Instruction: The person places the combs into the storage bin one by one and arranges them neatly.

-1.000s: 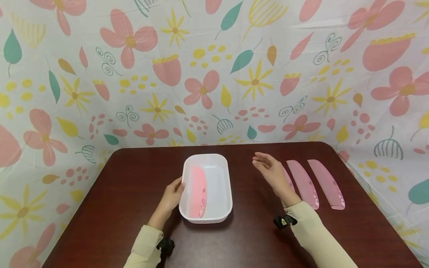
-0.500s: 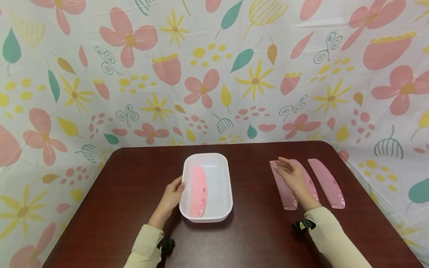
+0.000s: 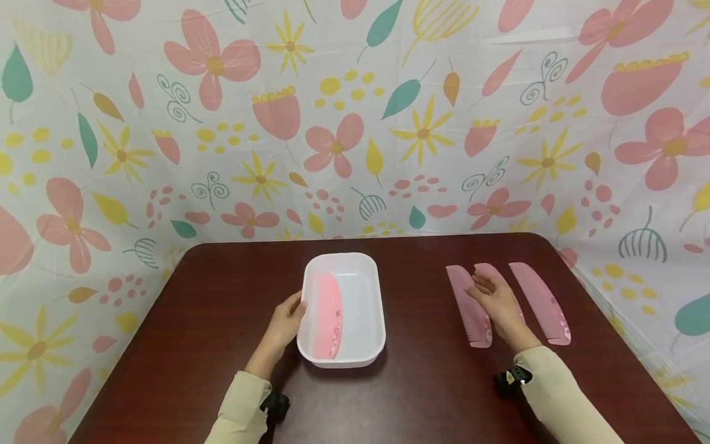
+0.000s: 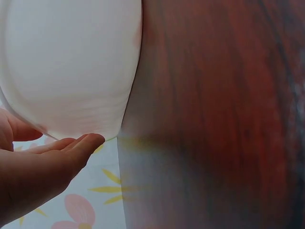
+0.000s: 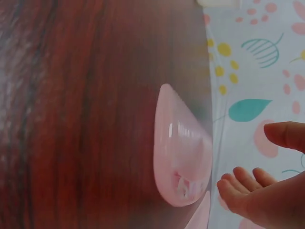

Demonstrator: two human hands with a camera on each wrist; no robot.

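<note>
My left hand (image 3: 284, 322) holds the left rim of a white plastic basin (image 3: 363, 320), thumb on the rim and fingers along its outer side in the left wrist view. Inside the basin, toward its left wall, lies a pink comb (image 3: 330, 317). On the right, my right hand (image 3: 497, 303) hovers over the middle comb (image 3: 484, 269) of a row, partly hiding it. Thumb and fingers stand apart with nothing between them in the right wrist view. To its left lies another pink comb (image 3: 468, 308); to its right, a third pink comb (image 3: 540, 305).
A dark reddish-brown table (image 3: 233, 290) with rounded back corners carries everything. Behind it and at both sides hangs a white cloth (image 3: 344, 203) with printed flowers and leaves. Dark bands with devices (image 3: 513, 377) sit on both wrists.
My right hand has moved right and slightly down, from beside the row, across the leftmost comb, to over the middle one. The leftmost comb now shows fully. My left hand stays on the basin.
</note>
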